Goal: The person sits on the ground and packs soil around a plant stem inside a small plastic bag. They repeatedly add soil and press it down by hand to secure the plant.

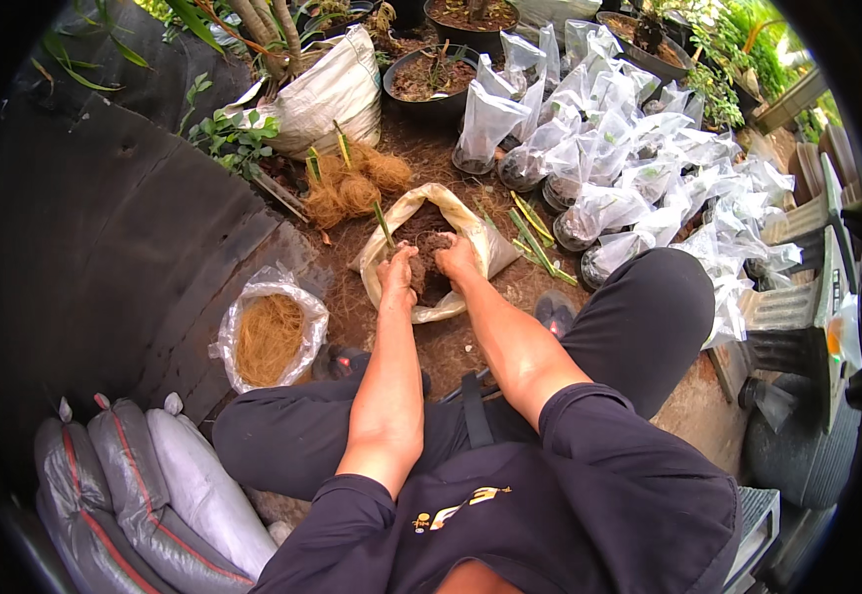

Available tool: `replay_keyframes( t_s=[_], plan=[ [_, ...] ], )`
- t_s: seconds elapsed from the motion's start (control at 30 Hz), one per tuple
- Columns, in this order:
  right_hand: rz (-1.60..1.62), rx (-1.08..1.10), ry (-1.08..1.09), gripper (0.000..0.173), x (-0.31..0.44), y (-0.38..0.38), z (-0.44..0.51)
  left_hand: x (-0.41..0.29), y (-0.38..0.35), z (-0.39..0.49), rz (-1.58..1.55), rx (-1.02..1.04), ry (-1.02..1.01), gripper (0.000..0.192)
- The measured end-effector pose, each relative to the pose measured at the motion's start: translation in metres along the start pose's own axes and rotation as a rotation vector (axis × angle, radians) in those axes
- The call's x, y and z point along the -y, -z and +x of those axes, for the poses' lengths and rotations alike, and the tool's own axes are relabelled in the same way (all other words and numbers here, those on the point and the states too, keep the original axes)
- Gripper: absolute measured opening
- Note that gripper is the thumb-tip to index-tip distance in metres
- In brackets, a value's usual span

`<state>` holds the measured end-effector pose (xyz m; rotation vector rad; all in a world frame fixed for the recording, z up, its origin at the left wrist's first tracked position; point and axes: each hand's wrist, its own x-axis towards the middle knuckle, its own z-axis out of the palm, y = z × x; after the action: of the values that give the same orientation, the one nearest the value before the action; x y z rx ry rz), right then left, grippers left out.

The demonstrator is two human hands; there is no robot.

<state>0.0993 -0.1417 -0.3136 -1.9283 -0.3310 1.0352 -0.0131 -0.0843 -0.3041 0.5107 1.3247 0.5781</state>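
Observation:
In front of me stands an open, pale plastic sack (377,281) with a rolled rim, holding dark brown soil (431,215). Over its mouth, my left hand (399,273) grips a clump of moist soil (423,266) against a narrow green leaf cutting (383,223), whose upper end sticks up beyond the fingers. My right hand (458,260) faces it from the other side, fingers curled around soil. The cutting's lower end is hidden. Beyond the sack sit several fibre-wrapped balls (357,191) with yellow-edged leaf pieces, probably snake plant, poking out.
A clear bag of brown fibre (269,338) stands at left, near my shoe. Cut leaf strips (538,234) lie right of the sack. Many clear plastic bags (594,148) with dark filling crowd the right. Full grey sacks (134,475) lie lower left; potted plants (431,78) stand behind.

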Motion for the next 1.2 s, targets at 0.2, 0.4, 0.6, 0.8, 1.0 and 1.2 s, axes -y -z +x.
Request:
replay_keyframes(
  t_s=[0.2,0.4,0.6,0.8,1.0,1.2],
  plan=[
    [0.195,0.048,0.010,0.036,-0.005,-0.006,0.008,-0.003,-0.012,-0.015,0.088,-0.108,0.027,0.059],
    [0.494,0.171,-0.123,0.034,-0.013,0.000,0.001,-0.001,-0.001,-0.002,0.034,0.010,0.019,0.064],
    [0.670,0.112,-0.253,0.065,-0.006,-0.020,-0.001,0.001,-0.011,-0.005,0.085,-0.099,0.022,0.071],
    [-0.209,0.325,0.203,0.063,-0.005,-0.031,-0.027,-0.006,-0.026,-0.015,-0.053,-0.257,-0.046,0.078],
    [-0.327,0.289,0.240,0.069,-0.004,-0.031,-0.034,0.003,-0.014,0.007,0.014,-0.202,-0.166,0.053],
    [0.080,0.061,0.169,0.060,0.006,-0.019,-0.027,-0.003,-0.012,-0.002,0.300,-0.188,-0.090,0.071]
  ],
)
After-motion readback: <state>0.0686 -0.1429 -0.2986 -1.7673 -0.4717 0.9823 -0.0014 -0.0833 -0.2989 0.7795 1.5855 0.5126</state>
